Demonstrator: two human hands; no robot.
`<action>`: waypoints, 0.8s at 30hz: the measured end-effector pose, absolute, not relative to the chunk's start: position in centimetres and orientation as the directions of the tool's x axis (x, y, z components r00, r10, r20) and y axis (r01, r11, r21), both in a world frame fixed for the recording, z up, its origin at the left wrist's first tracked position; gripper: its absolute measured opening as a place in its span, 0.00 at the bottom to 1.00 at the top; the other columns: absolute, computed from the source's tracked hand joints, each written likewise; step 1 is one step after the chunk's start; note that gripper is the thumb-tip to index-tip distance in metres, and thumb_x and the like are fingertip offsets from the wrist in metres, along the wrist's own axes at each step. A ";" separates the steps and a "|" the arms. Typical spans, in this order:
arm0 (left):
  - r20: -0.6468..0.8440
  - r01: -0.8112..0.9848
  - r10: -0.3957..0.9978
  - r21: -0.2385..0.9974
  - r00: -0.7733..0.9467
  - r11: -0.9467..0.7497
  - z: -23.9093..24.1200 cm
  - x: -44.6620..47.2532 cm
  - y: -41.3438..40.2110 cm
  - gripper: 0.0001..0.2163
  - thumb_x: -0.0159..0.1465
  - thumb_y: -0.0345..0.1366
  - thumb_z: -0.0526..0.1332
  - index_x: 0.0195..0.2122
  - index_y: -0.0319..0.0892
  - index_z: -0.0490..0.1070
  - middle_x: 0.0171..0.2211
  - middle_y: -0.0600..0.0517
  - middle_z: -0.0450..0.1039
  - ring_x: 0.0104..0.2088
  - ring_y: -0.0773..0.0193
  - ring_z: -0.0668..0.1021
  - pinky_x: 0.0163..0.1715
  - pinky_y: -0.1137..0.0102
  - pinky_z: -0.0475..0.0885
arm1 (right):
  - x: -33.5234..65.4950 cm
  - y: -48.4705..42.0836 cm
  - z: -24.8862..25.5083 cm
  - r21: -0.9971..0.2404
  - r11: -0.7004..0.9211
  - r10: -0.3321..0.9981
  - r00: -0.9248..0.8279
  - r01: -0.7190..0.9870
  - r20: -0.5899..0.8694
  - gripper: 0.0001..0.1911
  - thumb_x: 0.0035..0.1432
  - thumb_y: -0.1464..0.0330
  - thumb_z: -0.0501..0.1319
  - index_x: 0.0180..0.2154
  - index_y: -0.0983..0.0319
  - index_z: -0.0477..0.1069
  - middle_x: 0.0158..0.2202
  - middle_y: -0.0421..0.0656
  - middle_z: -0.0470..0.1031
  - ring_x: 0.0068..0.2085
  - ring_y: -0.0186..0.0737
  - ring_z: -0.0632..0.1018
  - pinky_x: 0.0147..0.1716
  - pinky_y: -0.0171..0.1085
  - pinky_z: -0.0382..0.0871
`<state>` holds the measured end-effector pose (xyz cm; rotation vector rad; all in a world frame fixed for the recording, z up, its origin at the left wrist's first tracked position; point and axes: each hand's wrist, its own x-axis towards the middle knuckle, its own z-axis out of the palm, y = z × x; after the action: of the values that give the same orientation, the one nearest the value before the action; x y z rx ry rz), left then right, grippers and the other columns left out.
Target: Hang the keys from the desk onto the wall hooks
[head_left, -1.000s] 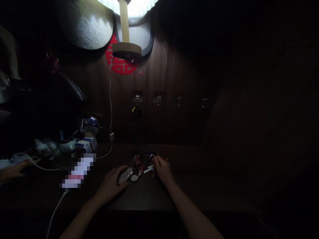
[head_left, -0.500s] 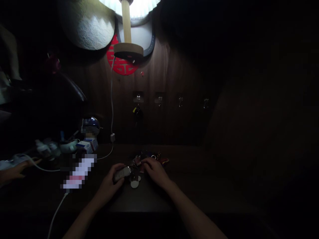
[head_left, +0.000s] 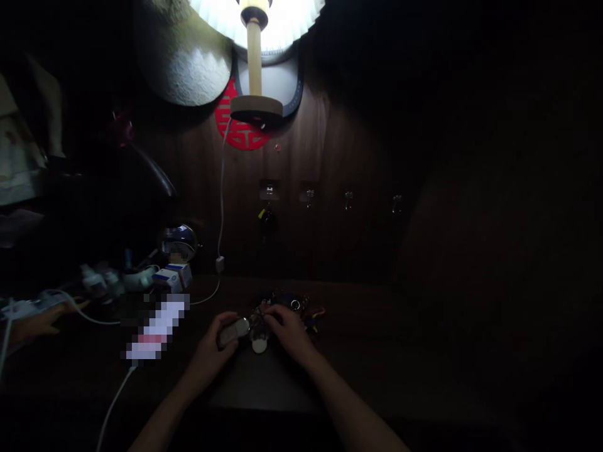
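Observation:
My left hand (head_left: 214, 345) is wrapped round a pale grey, rounded oblong object (head_left: 232, 332) with a shiny end; in the dim light its kind is unclear. My right hand (head_left: 288, 333) pinches at a dark, tangled cluster of small trinkets (head_left: 277, 300) on the table. What its fingertips hold is too small and dark to name. Between my hands lies a white round disc (head_left: 259, 346), close to the cluster. A shiny metal ring (head_left: 295, 304) and a red and yellow piece (head_left: 316, 316) show beyond my right hand.
A lit lamp (head_left: 255, 63) hangs above. Hooks line the wooden wall (head_left: 320, 238). On the left are a blurred-out glowing screen (head_left: 157, 329) with a cable, small boxes (head_left: 172, 277), bottles (head_left: 97, 282) and another person's hand (head_left: 40, 323). The dark tabletop (head_left: 264, 383) ends in front of me.
The view has shifted slightly. My right fingers have moved closer to my left hand, pinching within the cluster. My left hand still grips the grey object.

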<state>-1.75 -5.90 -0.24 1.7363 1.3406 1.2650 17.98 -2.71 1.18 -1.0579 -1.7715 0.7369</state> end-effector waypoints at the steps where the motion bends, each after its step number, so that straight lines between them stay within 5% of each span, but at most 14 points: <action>1: 0.320 0.379 0.946 0.871 0.045 -0.312 -0.2 -1.7 -5.9 0.20 0.51 0.34 0.59 0.47 0.45 0.65 0.47 0.48 0.72 0.50 0.56 0.74 0.52 0.59 0.67 | 18.1 -2.8 1.6 -0.818 0.460 0.888 -0.203 0.345 0.414 0.07 0.57 0.68 0.57 0.34 0.59 0.74 0.38 0.41 0.77 0.41 0.38 0.76 0.42 0.36 0.66; 13: 0.423 0.414 0.903 0.811 0.072 -0.413 1.7 -0.4 -6.8 0.21 0.56 0.40 0.58 0.51 0.47 0.66 0.53 0.48 0.69 0.54 0.56 0.70 0.54 0.59 0.65 | 17.2 -4.9 5.3 -0.739 0.577 0.816 -0.199 0.347 0.543 0.08 0.59 0.67 0.57 0.33 0.59 0.74 0.32 0.40 0.74 0.35 0.34 0.74 0.35 0.32 0.65; 20: 0.396 0.351 0.918 0.862 -0.019 -0.365 5.1 1.5 -6.7 0.12 0.59 0.45 0.55 0.36 0.45 0.73 0.36 0.52 0.77 0.40 0.59 0.77 0.43 0.66 0.71 | 17.3 -5.4 6.9 -0.753 0.584 0.809 -0.147 0.302 0.568 0.07 0.57 0.67 0.59 0.32 0.59 0.75 0.32 0.41 0.74 0.36 0.35 0.74 0.37 0.33 0.66; 24: 0.425 0.342 0.905 0.851 0.001 -0.399 5.7 2.1 -6.5 0.13 0.58 0.46 0.57 0.35 0.44 0.73 0.35 0.52 0.77 0.38 0.60 0.78 0.41 0.68 0.71 | 17.4 -5.7 7.2 -0.793 0.558 0.828 -0.096 0.246 0.553 0.07 0.56 0.66 0.59 0.31 0.59 0.75 0.31 0.41 0.73 0.35 0.36 0.74 0.35 0.33 0.67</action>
<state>2.14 -6.46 5.69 1.7625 1.2848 1.4053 17.40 -5.75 7.25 -0.9198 -1.6368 0.6276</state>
